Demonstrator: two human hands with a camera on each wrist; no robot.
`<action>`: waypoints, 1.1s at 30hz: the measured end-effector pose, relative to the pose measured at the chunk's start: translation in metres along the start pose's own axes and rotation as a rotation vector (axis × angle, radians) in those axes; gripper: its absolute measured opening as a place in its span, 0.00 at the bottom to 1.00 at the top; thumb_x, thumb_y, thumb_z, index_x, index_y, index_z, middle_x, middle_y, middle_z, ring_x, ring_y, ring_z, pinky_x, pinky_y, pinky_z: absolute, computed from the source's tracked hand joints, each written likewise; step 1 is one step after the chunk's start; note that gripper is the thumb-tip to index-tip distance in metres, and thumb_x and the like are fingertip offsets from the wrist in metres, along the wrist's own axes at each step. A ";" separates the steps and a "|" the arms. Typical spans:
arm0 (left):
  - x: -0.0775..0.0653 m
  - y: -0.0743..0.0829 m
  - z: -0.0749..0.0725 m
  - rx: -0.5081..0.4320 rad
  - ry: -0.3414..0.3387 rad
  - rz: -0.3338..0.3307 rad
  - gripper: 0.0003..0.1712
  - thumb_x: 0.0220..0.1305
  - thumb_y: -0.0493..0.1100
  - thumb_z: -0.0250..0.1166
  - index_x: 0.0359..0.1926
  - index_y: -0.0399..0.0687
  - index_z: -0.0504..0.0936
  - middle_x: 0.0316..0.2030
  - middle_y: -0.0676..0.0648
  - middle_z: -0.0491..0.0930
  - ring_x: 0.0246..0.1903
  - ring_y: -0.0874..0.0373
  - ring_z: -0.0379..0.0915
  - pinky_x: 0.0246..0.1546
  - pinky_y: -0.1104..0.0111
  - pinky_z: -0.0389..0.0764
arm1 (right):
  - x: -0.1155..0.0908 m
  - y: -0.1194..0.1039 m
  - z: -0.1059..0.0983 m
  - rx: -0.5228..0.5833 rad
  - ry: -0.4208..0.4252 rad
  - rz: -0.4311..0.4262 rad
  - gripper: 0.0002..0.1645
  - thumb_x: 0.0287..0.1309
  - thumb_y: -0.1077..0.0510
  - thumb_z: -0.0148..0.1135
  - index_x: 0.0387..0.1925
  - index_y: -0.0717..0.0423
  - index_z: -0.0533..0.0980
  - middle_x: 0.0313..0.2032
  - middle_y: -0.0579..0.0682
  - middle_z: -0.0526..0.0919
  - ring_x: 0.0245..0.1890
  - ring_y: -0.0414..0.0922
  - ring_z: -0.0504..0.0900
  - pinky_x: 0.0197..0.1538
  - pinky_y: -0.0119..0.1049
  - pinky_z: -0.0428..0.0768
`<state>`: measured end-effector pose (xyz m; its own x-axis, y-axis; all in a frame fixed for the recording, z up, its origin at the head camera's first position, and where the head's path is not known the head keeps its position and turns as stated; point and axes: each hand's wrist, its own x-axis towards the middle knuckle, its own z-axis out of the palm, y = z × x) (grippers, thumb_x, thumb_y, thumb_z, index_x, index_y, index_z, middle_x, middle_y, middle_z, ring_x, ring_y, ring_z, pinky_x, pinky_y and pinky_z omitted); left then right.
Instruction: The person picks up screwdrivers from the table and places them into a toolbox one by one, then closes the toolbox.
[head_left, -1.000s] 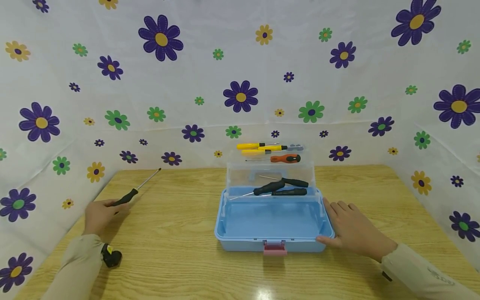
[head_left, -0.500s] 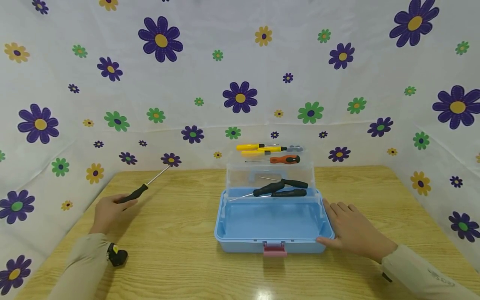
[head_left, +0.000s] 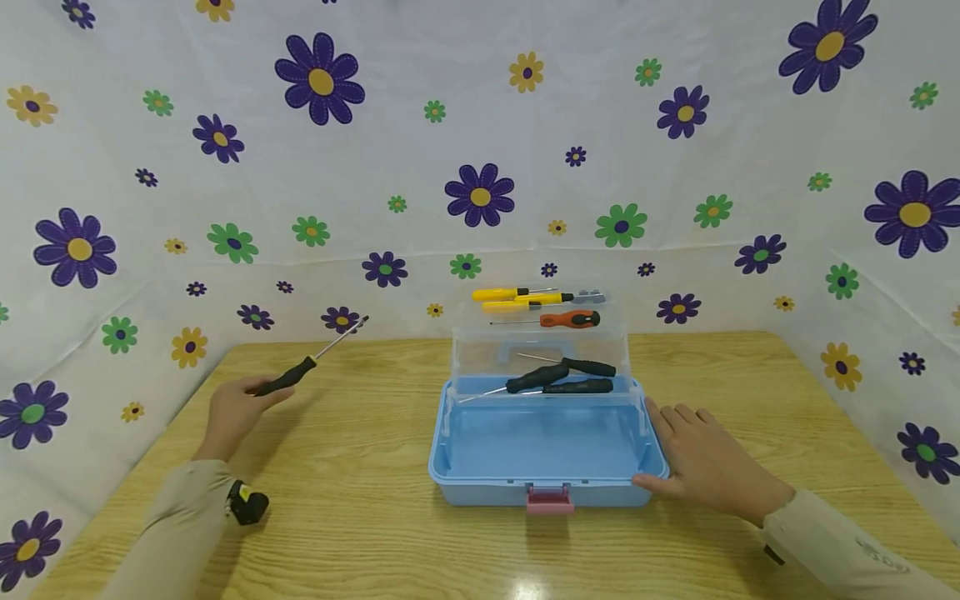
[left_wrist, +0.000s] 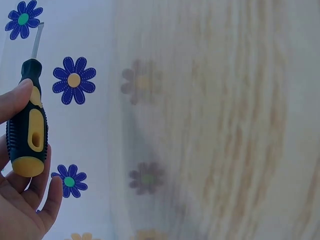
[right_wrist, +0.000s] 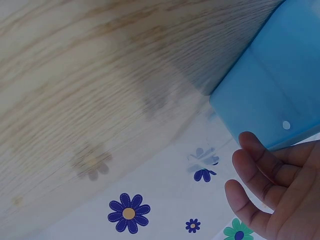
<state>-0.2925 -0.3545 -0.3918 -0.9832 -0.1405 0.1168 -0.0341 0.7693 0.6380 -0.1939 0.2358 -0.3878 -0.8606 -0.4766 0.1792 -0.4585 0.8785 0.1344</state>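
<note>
My left hand (head_left: pixel 238 410) pinches a screwdriver (head_left: pixel 288 377) by its dark handle, the shaft pointing up and away to the right. The left wrist view shows the yellow inlays and yellow butt of this screwdriver (left_wrist: pixel 31 125), with the thumb pressed on the handle. At the right end of a light blue toolbox (head_left: pixel 547 492), my right hand (head_left: pixel 705 458) rests with the thumb on the front rim and the fingers along the side. In the right wrist view the fingers of the right hand (right_wrist: pixel 272 185) lie near the blue box wall (right_wrist: pixel 270 85).
Clear trays of the opened toolbox rise behind its blue base. The lower tray holds several black-handled screwdrivers (head_left: pixel 577 386); above lie yellow-handled tools (head_left: pixel 510 306) and an orange screwdriver (head_left: pixel 572 319). A pink latch (head_left: pixel 550 500) hangs at the front. A flowered cloth surrounds the wooden table (head_left: pixel 360 533).
My left hand has moved right and slightly away from me, carrying the screwdriver with it. The right hand and the toolbox have stayed where they were.
</note>
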 end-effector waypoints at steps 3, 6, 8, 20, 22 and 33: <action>0.000 0.005 0.001 -0.011 -0.006 0.014 0.37 0.59 0.59 0.63 0.57 0.34 0.75 0.53 0.28 0.75 0.47 0.43 0.70 0.37 0.68 0.67 | 0.000 0.000 0.000 0.005 -0.006 0.003 0.61 0.47 0.20 0.49 0.62 0.70 0.65 0.52 0.62 0.78 0.50 0.55 0.77 0.52 0.53 0.76; 0.000 0.009 0.002 -0.027 -0.014 0.021 0.36 0.59 0.59 0.63 0.57 0.35 0.75 0.53 0.29 0.75 0.46 0.45 0.70 0.36 0.69 0.67 | 0.000 0.000 -0.001 0.009 -0.010 0.004 0.61 0.47 0.20 0.49 0.62 0.70 0.65 0.52 0.62 0.78 0.50 0.55 0.77 0.52 0.53 0.76; 0.000 0.012 0.003 -0.034 -0.019 0.026 0.36 0.59 0.59 0.63 0.57 0.35 0.75 0.53 0.30 0.76 0.44 0.47 0.69 0.35 0.70 0.66 | 0.000 0.000 -0.001 0.010 -0.010 0.003 0.61 0.48 0.21 0.50 0.62 0.70 0.65 0.52 0.62 0.78 0.50 0.56 0.77 0.52 0.53 0.76; -0.002 0.040 0.005 -0.060 -0.060 0.028 0.36 0.61 0.58 0.62 0.59 0.35 0.73 0.54 0.29 0.74 0.46 0.47 0.70 0.36 0.71 0.69 | 0.000 0.000 -0.001 0.014 -0.025 0.012 0.62 0.48 0.20 0.49 0.63 0.69 0.64 0.53 0.62 0.77 0.51 0.56 0.77 0.52 0.53 0.75; -0.002 0.044 0.006 -0.071 -0.064 0.027 0.36 0.60 0.59 0.62 0.59 0.35 0.73 0.54 0.30 0.74 0.47 0.46 0.70 0.38 0.70 0.69 | 0.000 0.000 -0.001 0.013 -0.024 0.010 0.61 0.48 0.20 0.49 0.63 0.69 0.64 0.53 0.62 0.77 0.51 0.55 0.77 0.52 0.53 0.75; -0.004 0.064 0.012 -0.097 -0.058 0.072 0.34 0.59 0.58 0.64 0.56 0.36 0.76 0.51 0.31 0.77 0.45 0.48 0.69 0.38 0.68 0.67 | 0.001 0.000 -0.002 0.016 -0.033 0.009 0.62 0.48 0.20 0.48 0.63 0.70 0.64 0.54 0.63 0.77 0.51 0.56 0.77 0.52 0.55 0.76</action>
<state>-0.2925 -0.2973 -0.3608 -0.9912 -0.0491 0.1227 0.0514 0.7117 0.7006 -0.1942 0.2350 -0.3862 -0.8716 -0.4672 0.1484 -0.4536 0.8835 0.1168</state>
